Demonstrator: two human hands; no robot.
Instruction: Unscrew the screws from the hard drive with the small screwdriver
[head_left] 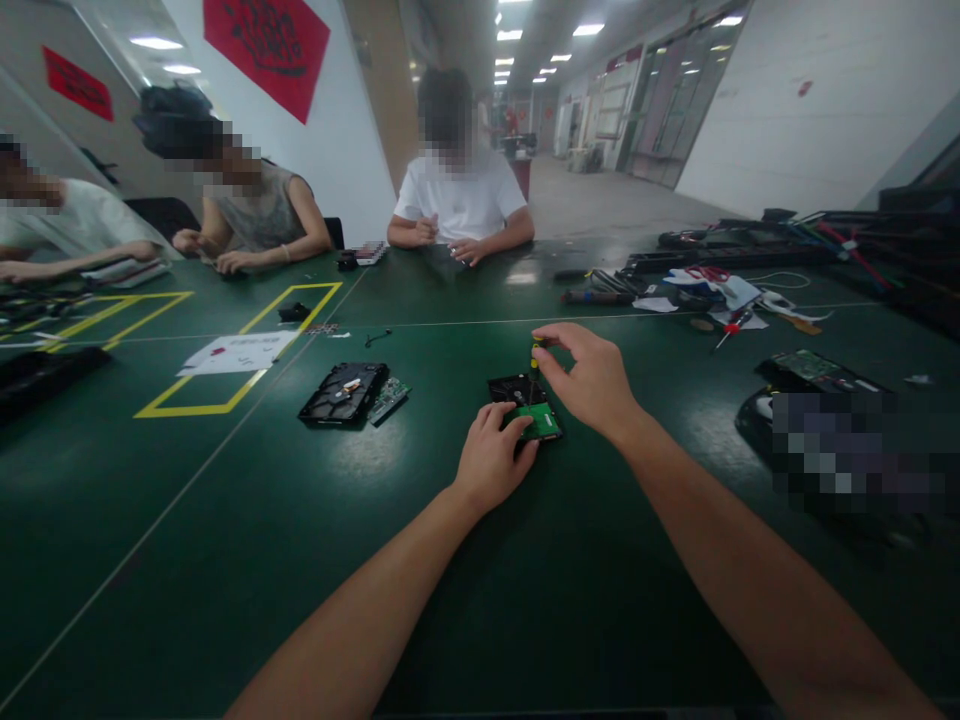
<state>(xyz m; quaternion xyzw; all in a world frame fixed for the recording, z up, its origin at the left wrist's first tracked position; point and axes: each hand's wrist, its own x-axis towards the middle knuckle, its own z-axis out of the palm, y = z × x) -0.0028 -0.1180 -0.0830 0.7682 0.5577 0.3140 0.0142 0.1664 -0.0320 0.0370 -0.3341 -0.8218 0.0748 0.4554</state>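
Observation:
A hard drive [508, 388] with a green circuit board [546, 424] on its face lies on the table in front of me. My left hand [491, 455] grips it at the near left, fingers over the top and thumb along the near edge. Between the thumb and fingers of my right hand [592, 378] is a small yellow-and-black screwdriver [535, 358]. It stands upright, with its shaft pointing down at the drive beside the board. Whether its tip sits in a screw is too small to tell.
Left of my hands lie a second black drive [341, 393] and a loose circuit board [389, 400]. A paper sheet [238, 352] lies farther left. At the right are cables [611, 284], a red screwdriver [733, 324] and another board [814, 370]. Several people sit across the table.

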